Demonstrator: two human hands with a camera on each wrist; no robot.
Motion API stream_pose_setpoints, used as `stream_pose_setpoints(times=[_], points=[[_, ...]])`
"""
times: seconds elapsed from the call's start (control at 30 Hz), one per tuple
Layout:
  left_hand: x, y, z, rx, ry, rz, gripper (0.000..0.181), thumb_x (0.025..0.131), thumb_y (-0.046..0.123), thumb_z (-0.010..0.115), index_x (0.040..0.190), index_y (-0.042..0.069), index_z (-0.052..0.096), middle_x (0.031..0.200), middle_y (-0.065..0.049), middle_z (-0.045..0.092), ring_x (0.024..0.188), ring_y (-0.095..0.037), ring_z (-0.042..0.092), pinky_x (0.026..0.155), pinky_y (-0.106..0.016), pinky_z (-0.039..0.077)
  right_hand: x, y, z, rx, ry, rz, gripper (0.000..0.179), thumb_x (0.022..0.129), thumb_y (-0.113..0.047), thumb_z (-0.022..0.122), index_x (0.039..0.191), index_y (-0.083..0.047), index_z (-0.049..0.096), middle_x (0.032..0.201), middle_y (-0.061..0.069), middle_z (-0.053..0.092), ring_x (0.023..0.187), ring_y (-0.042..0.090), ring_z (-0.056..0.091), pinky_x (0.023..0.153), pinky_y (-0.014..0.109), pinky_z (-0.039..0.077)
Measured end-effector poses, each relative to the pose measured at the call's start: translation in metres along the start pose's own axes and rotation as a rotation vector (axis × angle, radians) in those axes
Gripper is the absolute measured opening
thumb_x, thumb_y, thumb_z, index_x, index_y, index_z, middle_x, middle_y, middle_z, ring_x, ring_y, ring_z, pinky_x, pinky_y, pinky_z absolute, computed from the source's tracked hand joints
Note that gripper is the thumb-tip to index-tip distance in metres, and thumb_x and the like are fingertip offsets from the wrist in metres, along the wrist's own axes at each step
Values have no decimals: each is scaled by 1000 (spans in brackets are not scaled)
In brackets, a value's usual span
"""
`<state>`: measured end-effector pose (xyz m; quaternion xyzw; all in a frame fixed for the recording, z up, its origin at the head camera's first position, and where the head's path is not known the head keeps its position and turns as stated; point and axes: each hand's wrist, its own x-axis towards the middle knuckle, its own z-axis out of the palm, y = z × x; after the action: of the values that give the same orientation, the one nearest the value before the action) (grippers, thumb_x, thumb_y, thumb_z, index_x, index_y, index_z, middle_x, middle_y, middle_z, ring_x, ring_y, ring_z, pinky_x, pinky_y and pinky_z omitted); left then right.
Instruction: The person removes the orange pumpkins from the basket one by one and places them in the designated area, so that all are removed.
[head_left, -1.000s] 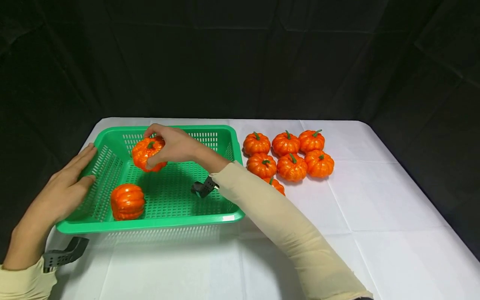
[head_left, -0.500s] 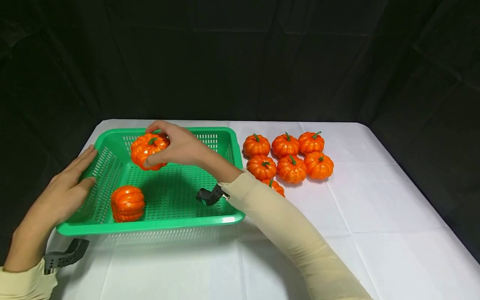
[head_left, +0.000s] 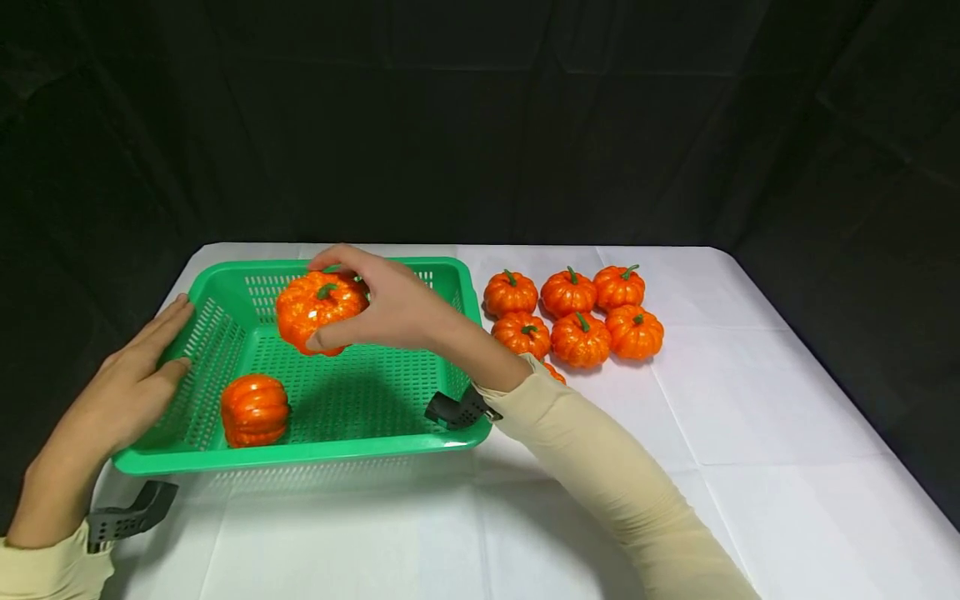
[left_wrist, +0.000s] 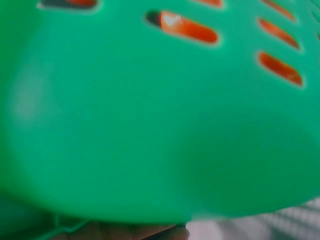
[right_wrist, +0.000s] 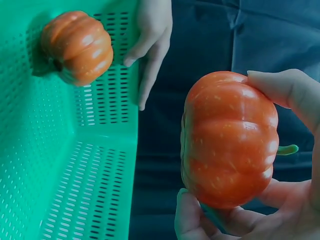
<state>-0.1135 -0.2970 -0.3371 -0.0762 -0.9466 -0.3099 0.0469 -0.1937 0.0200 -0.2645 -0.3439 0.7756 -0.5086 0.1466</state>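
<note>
My right hand holds a small orange pumpkin with a green stem above the green basket. Thumb and fingers span its sides, as the right wrist view also shows. Another pumpkin lies on its side in the basket's near left corner. Against the basket's left rim lies my left hand, its fingers straight. In the left wrist view the basket wall fills the frame, and orange shows through its slots.
Several more pumpkins stand grouped on the white tablecloth right of the basket, one partly hidden by my right forearm. A black cloth backdrop rises behind and beside the table.
My right hand has drawn up and to the right with the pumpkin, which looks larger in the head view. The left hand and the pumpkin lying in the basket stay put.
</note>
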Motion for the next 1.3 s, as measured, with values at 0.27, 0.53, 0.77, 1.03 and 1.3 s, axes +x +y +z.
stream_pose_setpoints(times=[0.27, 0.53, 0.77, 1.03, 1.3], points=[[2, 1, 2, 27, 16, -29, 62, 108, 7, 39, 164, -3, 14, 171, -21, 2, 153, -50, 3, 116, -71, 0, -25, -4, -12, -23, 56, 1, 60, 81, -25, 86, 134, -23, 59, 122, -4, 64, 107, 17, 60, 83, 31, 59], [2, 2, 2, 23, 13, -36, 62, 108, 7, 38, 164, -2, 13, 171, -22, 2, 153, -50, 3, 116, -72, 0, -52, 0, -30, -2, 102, 10, 57, 81, -22, 85, 132, -24, 60, 120, -4, 64, 106, 19, 63, 84, 36, 60], [1, 4, 1, 34, 16, -39, 62, 108, 8, 38, 164, -2, 13, 171, -21, 2, 154, -49, 3, 117, -70, -1, -75, 4, -53, -46, 146, 26, 62, 80, -29, 86, 136, -24, 60, 122, -1, 63, 105, 22, 61, 79, 39, 60], [1, 3, 0, 30, 9, -52, 63, 108, 7, 38, 164, -2, 12, 171, -21, 1, 153, -51, 2, 115, -73, 0, -90, 16, -61, -91, 148, 77, 64, 81, -31, 84, 138, -25, 58, 123, -1, 62, 102, 26, 61, 65, 40, 61], [1, 2, 1, 28, 11, -47, 63, 108, 7, 39, 164, -2, 13, 171, -23, 2, 153, -51, 3, 115, -73, 0, -109, 22, -66, -139, 178, 100, 66, 81, -35, 88, 139, -26, 59, 125, -6, 62, 112, 19, 57, 85, 42, 58]])
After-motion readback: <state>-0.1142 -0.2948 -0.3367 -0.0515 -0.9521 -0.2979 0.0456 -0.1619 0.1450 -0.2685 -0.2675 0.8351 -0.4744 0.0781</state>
